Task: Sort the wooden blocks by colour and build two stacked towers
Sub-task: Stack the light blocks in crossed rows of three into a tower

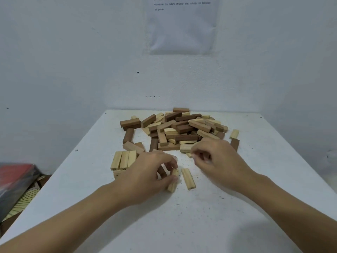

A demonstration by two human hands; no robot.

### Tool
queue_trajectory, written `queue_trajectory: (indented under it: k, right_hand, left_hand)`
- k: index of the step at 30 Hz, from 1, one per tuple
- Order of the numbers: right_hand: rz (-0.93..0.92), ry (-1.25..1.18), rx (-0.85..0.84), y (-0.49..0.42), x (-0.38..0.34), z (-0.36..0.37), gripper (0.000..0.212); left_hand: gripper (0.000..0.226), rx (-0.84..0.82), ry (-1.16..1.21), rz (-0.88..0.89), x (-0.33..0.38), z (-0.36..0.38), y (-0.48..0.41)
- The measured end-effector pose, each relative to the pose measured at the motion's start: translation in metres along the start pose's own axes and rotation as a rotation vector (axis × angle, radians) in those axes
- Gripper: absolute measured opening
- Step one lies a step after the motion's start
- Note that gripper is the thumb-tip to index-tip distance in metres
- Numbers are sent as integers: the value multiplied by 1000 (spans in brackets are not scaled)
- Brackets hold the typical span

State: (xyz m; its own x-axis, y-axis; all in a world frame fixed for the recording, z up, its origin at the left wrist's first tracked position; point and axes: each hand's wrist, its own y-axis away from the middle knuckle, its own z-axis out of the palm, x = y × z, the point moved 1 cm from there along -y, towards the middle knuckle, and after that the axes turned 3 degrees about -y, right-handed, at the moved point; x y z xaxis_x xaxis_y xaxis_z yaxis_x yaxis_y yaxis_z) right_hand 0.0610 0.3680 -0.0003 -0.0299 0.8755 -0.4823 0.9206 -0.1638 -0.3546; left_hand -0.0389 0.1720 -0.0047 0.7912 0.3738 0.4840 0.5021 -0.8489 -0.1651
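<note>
A heap of mixed light and dark wooden blocks (pixel 182 128) lies at the far middle of the white table (pixel 218 207). A low stack of light blocks (pixel 124 160) stands at the left, three side by side on top. My left hand (pixel 147 172) pinches a light block (pixel 173 181) on the table, with a dark block (pixel 161 171) partly hidden under its fingers. Another light block (pixel 188 178) lies loose just to the right. My right hand (pixel 217 161) hovers at the heap's near edge, fingers curled; a small light block end (pixel 189 155) shows at its fingertips.
The table meets a white wall (pixel 73 61) at the back, with a printed paper sheet (pixel 182 24) taped above. Past the table's left edge lie a red and dark object (pixel 14 181) and a patterned surface (pixel 27 198). Single blocks (pixel 234 134) lie scattered right of the heap.
</note>
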Motion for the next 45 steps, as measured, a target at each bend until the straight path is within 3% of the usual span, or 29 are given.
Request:
queue_trajectory:
  k: [3,8,12,27,34,41,45]
  right_hand:
    - [-27,6,57,-18,7,-6,12]
    - [28,168,-21,-39,19,-1,20]
    - [14,292,22,-40,21,7,25]
    - [-158,395,-31,-47,14,25,28]
    - [-112,375,-10,-49,15,34,22]
    - [-76,509,103,-47,7,43,34]
    - [-73,506,100,-44,3,43,30]
  left_hand:
    - [14,40,-7,19,-2,7,3]
    - [25,127,-35,15,-6,22,11]
    - [23,134,-18,11,-8,27,11]
    - [12,165,49,89,-10,26,14]
    - [13,163,73,91,-13,27,13]
    - [14,154,74,86,-15,28,13]
    - [13,153,79,90,-15,27,14]
